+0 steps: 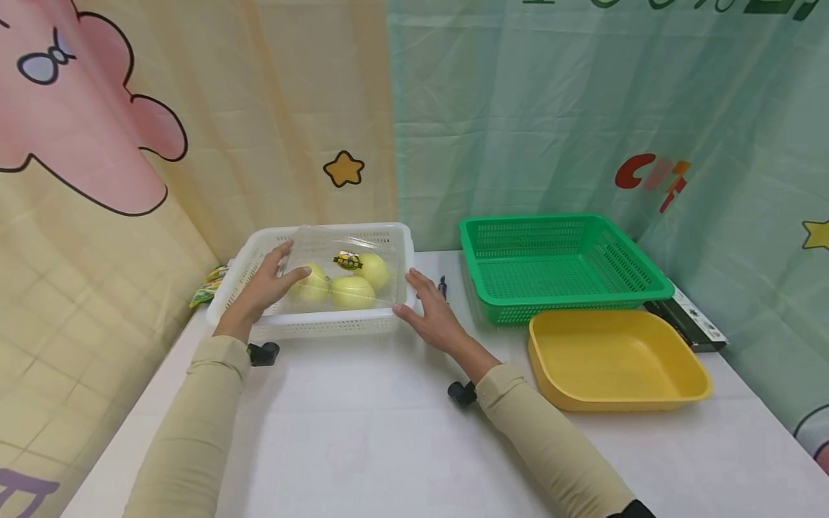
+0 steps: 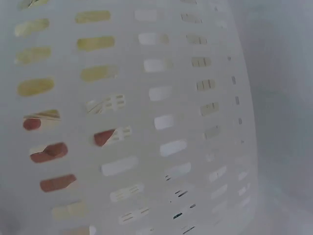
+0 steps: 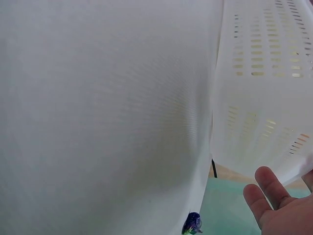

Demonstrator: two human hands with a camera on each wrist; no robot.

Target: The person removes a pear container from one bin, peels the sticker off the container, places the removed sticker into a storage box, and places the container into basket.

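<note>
We had our left hand (image 1: pixel 262 284) spread, unclenched, thumb over a clear plastic pack (image 1: pixel 347 260) of three round yellow-green fruits (image 1: pixel 352 293), pack in a white perforated plastic basket (image 1: pixel 324 330); couldn't tell how deep. Right hand (image 1: pixel 435 316) was unclenched too, fingers extended at the basket's right rim.
</note>
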